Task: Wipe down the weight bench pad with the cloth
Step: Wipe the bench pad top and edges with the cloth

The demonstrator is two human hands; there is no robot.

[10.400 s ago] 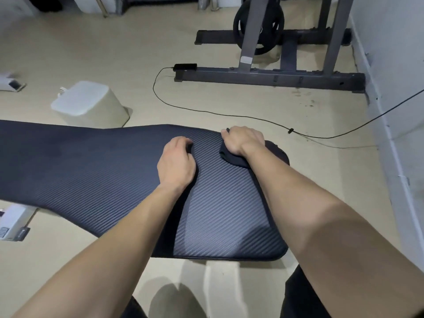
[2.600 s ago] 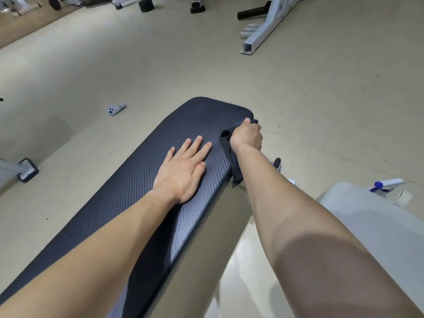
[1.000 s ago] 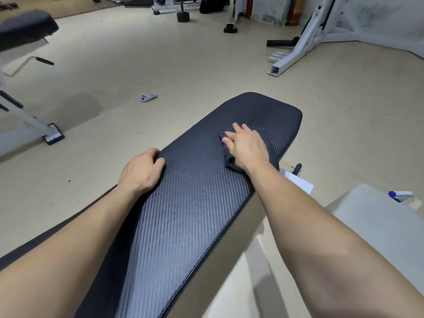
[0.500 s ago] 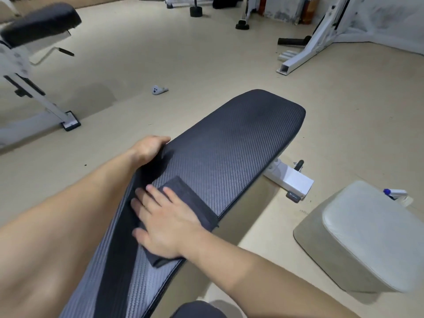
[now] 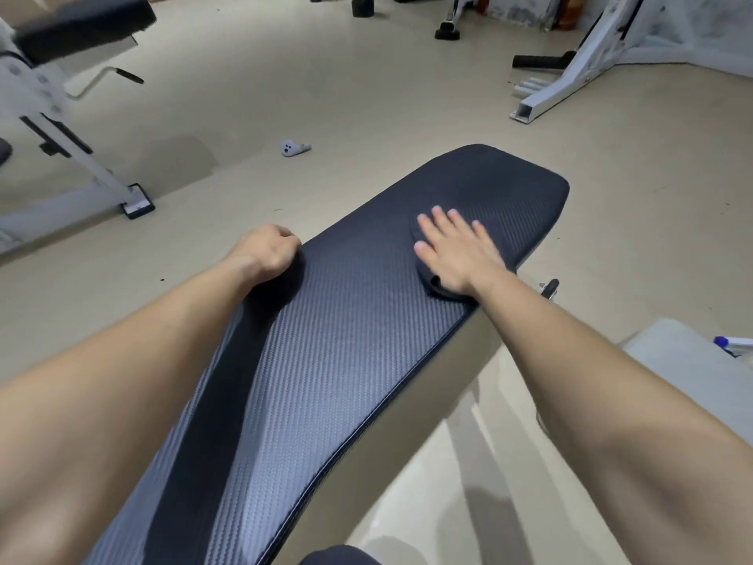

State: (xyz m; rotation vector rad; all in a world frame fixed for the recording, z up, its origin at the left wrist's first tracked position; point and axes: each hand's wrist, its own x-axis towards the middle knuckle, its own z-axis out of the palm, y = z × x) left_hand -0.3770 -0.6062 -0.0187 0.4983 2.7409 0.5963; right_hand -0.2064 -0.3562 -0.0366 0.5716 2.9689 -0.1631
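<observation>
Leftmost, our left hand point(image 5: 267, 250) rests at the left edge of the dark, woven-textured bench pad point(image 5: 346, 360), its fingers curled into a fist; we cannot tell whether they hook the edge. Moving right, on the pad's far half, our right hand point(image 5: 456, 250) lies flat with fingers point(image 5: 442, 217) straight and slightly spread, pressing the dark cloth point(image 5: 437, 285) onto the pad. The cloth sits almost wholly under palm and fingers: only a rumpled fold shows beneath the heel of the hand, and a thin rim beside the thumb. Further right, a pale cushion point(image 5: 692, 369) stands on the floor.
</observation>
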